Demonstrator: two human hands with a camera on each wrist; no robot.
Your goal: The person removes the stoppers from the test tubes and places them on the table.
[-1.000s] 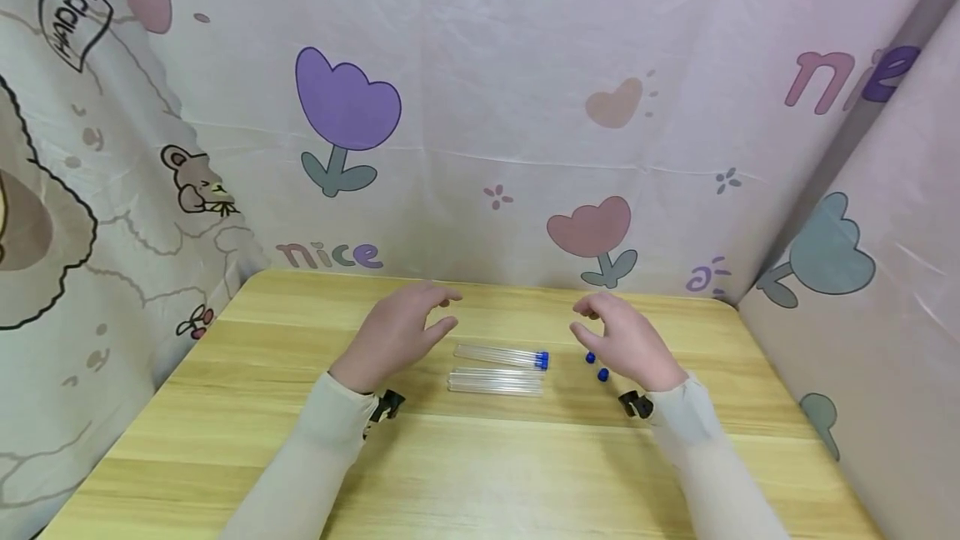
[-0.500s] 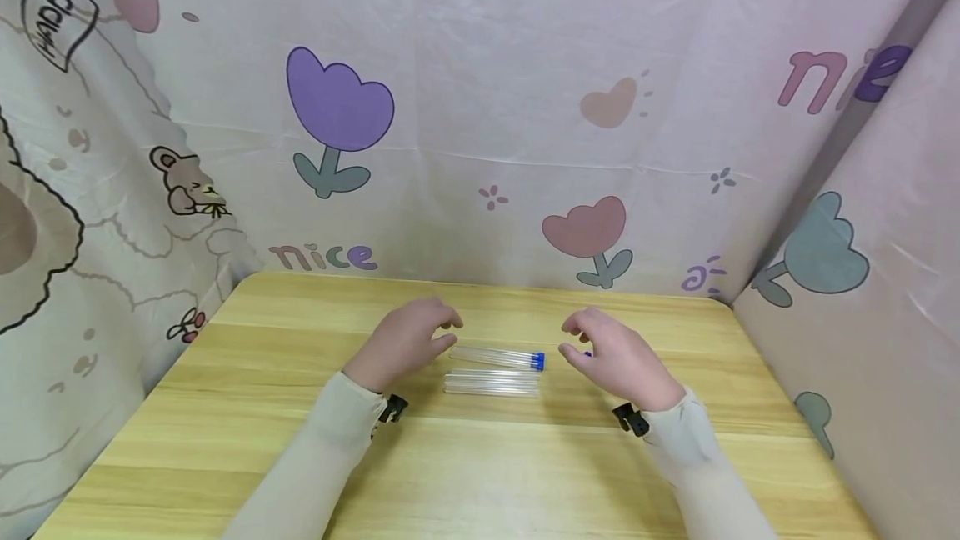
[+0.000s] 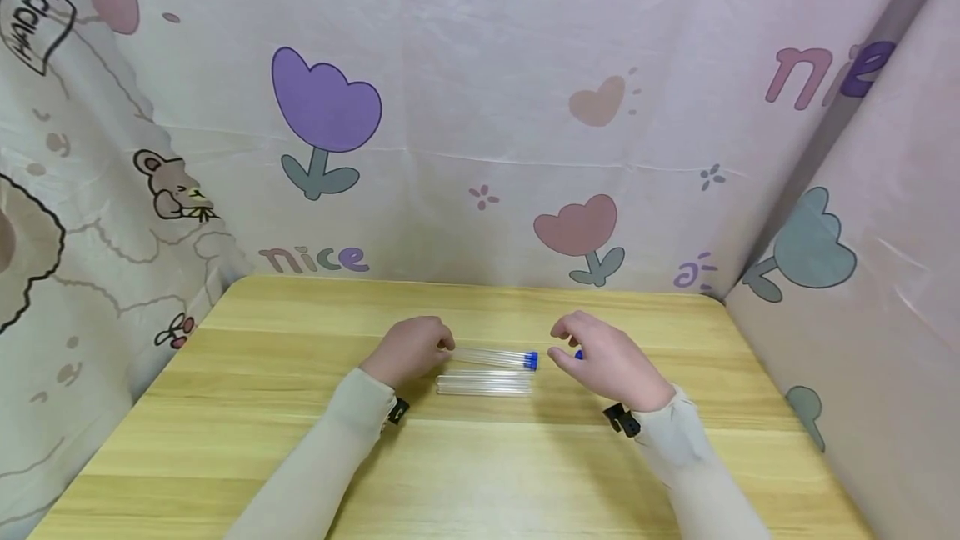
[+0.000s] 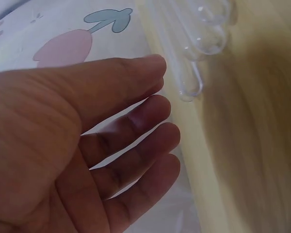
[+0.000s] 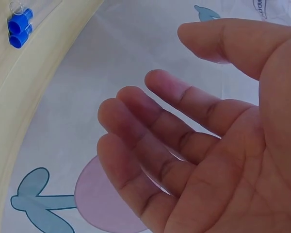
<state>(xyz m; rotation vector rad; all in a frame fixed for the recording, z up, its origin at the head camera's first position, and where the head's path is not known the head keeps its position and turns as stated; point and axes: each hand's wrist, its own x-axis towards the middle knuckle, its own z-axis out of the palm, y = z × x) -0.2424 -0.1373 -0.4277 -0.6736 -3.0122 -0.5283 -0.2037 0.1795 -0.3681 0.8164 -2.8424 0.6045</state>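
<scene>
In the head view, clear test tubes with blue caps (image 3: pixel 531 360) lie on the table, caps to the right. Nearer me is a row of uncapped clear tubes (image 3: pixel 484 383). My left hand (image 3: pixel 411 350) is at the left end of the capped tubes. From the left wrist, its thumb and bent fingers (image 4: pixel 150 108) are beside the rounded tube ends (image 4: pixel 191 85), pinching none. My right hand (image 3: pixel 611 363) hovers right of the capped tubes, fingers loosely bent, holding nothing. A loose blue cap (image 3: pixel 579 355) shows partly behind it.
The wooden table (image 3: pixel 480 473) has a patterned curtain (image 3: pixel 435 107) behind it and at both sides. A black wrist camera (image 3: pixel 622 420) sits at the right sleeve, another (image 3: pixel 398 411) at the left.
My left hand has lowered toward the left end of the capped tubes, thumb and forefinger drawing closer together. My right hand has come down and left, hiding more of the loose caps. The view has shifted slightly.
</scene>
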